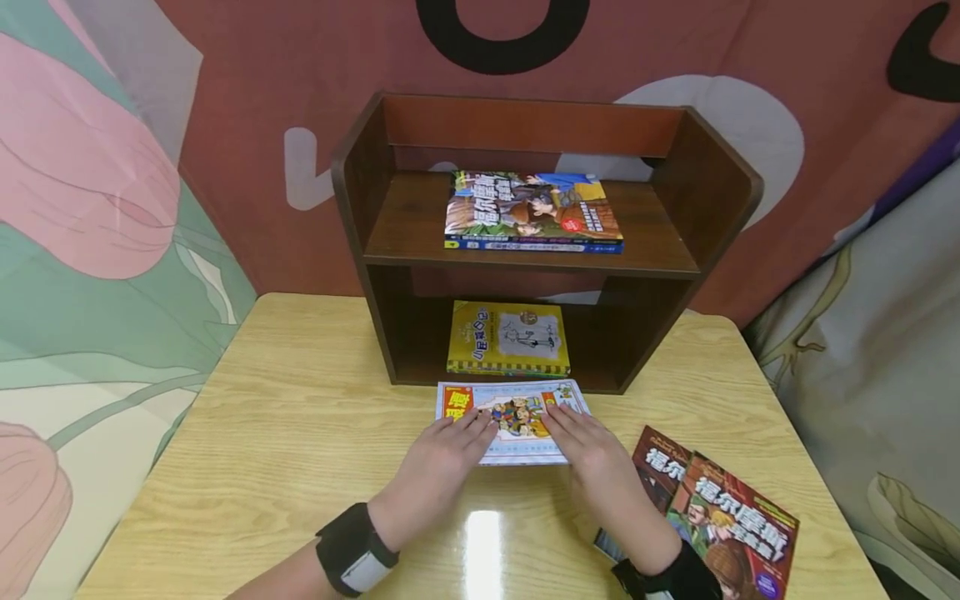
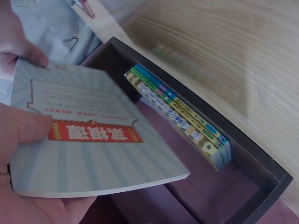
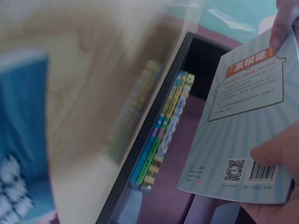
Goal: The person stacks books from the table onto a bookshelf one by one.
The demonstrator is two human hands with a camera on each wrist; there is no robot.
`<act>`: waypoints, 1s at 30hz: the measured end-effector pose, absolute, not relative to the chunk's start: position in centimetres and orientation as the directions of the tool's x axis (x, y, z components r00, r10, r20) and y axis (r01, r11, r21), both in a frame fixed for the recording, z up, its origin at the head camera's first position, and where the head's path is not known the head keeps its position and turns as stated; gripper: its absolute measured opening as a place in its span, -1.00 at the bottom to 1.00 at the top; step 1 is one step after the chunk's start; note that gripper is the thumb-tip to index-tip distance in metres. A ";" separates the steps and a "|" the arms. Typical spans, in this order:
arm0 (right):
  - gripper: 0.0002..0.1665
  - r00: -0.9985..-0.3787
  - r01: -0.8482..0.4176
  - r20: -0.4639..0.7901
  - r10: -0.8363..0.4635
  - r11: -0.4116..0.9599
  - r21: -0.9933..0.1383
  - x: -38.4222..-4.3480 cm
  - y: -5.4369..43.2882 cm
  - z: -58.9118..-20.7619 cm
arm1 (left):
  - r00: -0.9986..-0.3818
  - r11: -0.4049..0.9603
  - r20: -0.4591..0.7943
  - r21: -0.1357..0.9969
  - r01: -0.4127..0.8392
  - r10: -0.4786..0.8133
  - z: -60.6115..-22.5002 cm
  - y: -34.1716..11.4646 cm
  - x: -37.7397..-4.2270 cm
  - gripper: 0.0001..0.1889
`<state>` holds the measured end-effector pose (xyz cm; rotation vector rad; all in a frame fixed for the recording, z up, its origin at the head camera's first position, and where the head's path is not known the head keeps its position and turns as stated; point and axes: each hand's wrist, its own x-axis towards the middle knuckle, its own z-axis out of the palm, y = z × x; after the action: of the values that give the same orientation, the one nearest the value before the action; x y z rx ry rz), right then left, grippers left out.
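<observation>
The left hand (image 1: 447, 457) and right hand (image 1: 600, 454) pinch a pale-blue rectangular paper book (image 1: 517, 422) before the brown wooden bookcase (image 1: 716, 179). Probably light, slightly flexible and slick, it wants both grips at opposite side edges.

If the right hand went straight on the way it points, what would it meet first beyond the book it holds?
Probably the yellow book on the lower shelf: the right hand points forward and leftward across the held book towards it. Height is unclear, so the shelf's front edge might come first.
</observation>
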<state>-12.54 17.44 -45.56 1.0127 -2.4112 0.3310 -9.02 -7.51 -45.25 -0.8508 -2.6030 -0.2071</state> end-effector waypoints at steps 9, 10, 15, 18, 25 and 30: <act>-0.32 -0.568 -0.706 0.601 -0.563 0.708 -0.004 -15.2 17.5 -44.9 | -0.735 0.818 0.449 0.015 0.575 0.508 -45.1 -7.3 -11.8 -0.44; -0.32 -0.567 -0.706 0.601 -0.563 0.708 -0.003 -15.6 17.4 -45.0 | -0.733 0.819 0.453 0.011 0.574 0.508 -45.1 -7.3 -12.2 -0.43; -0.33 -0.587 -0.701 0.582 -0.563 0.713 -0.017 -17.2 17.3 -45.3 | -0.737 0.825 0.453 0.003 0.565 0.502 -45.5 -7.4 -13.9 -0.43; -0.33 -0.608 -0.692 0.560 -0.563 0.722 -0.024 -18.0 17.3 -45.5 | -0.748 0.831 0.434 -0.005 0.556 0.503 -45.7 -7.4 -14.8 -0.44; -0.38 -0.620 -0.684 0.548 -0.562 0.729 -0.026 -20.2 17.2 -45.6 | -0.739 0.833 0.441 -0.037 0.552 0.509 -45.9 -7.4 -17.3 -0.45; -0.43 -0.623 -0.683 0.522 -0.582 0.730 -0.002 -22.1 16.8 -44.9 | -0.731 0.842 0.470 -0.052 0.538 0.496 -45.7 -7.7 -19.3 -0.48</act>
<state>-22.07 16.76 -44.95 0.9614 -2.4355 0.2729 -19.31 -7.69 -45.66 -0.7609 -2.5435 -0.1203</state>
